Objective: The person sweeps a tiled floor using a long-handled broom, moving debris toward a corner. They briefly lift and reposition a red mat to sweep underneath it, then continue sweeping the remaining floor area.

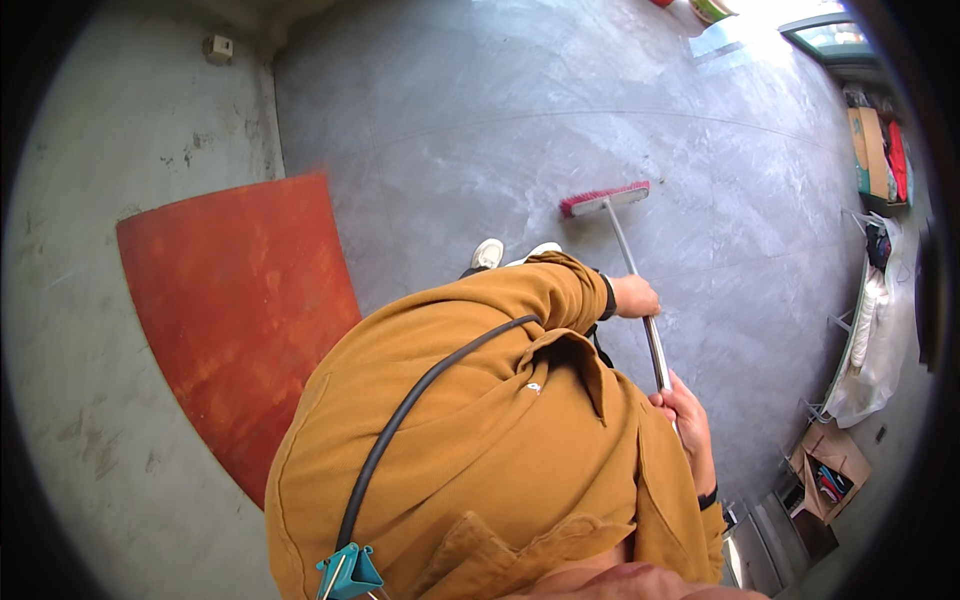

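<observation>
A broom (600, 203) with pinkish-red bristles and a pale head rests on the grey floor ahead of me, and its light metal handle slants back toward my right side. My left hand (635, 297) reaches across my body, closed round the middle of the handle. Nearer to me, my right hand (685, 405) is closed round the handle's upper part, its fingers partly hidden. Both arms wear mustard-brown sleeves, with a dark band at each wrist.
An orange-red panel (240, 300) is on the grey wall at left. My pale shoes (487, 253) stand behind the broom head. Along the right side are an open cardboard box (832, 468), a rack with plastic-wrapped things (875, 340) and another box (868, 150).
</observation>
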Action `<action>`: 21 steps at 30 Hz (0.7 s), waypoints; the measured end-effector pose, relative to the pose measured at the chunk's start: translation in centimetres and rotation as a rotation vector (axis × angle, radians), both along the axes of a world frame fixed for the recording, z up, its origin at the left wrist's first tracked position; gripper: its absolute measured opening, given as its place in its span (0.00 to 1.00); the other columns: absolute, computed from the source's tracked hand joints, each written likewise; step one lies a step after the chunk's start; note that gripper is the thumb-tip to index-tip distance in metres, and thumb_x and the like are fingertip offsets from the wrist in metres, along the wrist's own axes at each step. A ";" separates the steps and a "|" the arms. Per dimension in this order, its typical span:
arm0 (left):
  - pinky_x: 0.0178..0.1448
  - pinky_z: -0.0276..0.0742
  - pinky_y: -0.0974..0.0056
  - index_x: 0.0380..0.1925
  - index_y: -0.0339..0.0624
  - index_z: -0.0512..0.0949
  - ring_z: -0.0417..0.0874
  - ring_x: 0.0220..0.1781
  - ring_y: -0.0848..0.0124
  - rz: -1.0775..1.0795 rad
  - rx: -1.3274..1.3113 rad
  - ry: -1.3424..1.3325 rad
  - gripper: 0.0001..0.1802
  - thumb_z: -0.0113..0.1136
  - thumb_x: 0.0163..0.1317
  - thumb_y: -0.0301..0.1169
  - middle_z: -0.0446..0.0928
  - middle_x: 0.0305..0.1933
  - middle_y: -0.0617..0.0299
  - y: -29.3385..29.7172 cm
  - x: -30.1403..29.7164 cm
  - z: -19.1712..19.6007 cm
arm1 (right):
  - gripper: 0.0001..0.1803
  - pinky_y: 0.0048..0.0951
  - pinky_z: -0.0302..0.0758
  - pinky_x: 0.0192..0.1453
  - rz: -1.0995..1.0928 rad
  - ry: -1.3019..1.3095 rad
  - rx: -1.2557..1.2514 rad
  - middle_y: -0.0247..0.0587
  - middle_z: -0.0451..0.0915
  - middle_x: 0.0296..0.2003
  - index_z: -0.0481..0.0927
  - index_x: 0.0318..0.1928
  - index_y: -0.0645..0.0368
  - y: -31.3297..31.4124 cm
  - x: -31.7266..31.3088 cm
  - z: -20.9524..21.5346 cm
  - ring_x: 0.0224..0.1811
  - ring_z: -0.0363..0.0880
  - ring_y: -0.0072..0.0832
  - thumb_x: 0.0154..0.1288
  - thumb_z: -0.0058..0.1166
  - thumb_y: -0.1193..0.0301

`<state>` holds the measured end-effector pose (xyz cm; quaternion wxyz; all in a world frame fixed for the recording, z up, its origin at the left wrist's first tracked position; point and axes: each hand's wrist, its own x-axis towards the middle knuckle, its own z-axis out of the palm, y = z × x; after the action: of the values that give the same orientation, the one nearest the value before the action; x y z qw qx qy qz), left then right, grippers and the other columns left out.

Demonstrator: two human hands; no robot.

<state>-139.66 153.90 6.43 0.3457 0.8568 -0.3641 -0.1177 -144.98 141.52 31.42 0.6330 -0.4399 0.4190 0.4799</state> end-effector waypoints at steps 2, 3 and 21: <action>0.37 0.77 0.55 0.28 0.48 0.76 0.81 0.37 0.58 -0.042 0.018 -0.001 0.06 0.50 0.55 0.32 0.79 0.31 0.60 0.1 1.4 1.3 | 0.30 0.16 0.59 0.13 0.109 -0.048 -0.031 0.40 0.69 0.28 0.53 0.66 0.53 -1.0 0.9 1.5 0.16 0.60 0.14 0.62 0.37 0.80; 0.37 0.77 0.55 0.28 0.48 0.76 0.81 0.37 0.58 -0.073 0.024 -0.025 0.06 0.50 0.55 0.32 0.79 0.31 0.60 0.7 2.1 1.6 | 0.31 0.15 0.59 0.13 0.157 -0.074 -0.023 0.40 0.69 0.28 0.52 0.66 0.53 -1.5 1.5 1.9 0.16 0.60 0.15 0.63 0.38 0.80; 0.42 0.75 0.53 0.32 0.45 0.73 0.78 0.41 0.54 0.828 0.557 0.163 0.04 0.49 0.57 0.29 0.74 0.36 0.54 35.8 13.9 -1.9 | 0.26 0.13 0.58 0.13 0.443 0.023 0.549 0.42 0.69 0.28 0.59 0.60 0.61 25.0 27.9 -14.1 0.16 0.60 0.14 0.60 0.42 0.82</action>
<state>-125.77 189.74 4.51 0.1490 0.9770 0.0798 -0.1297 -117.05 166.50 17.34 0.6036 -0.3278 0.1759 0.7052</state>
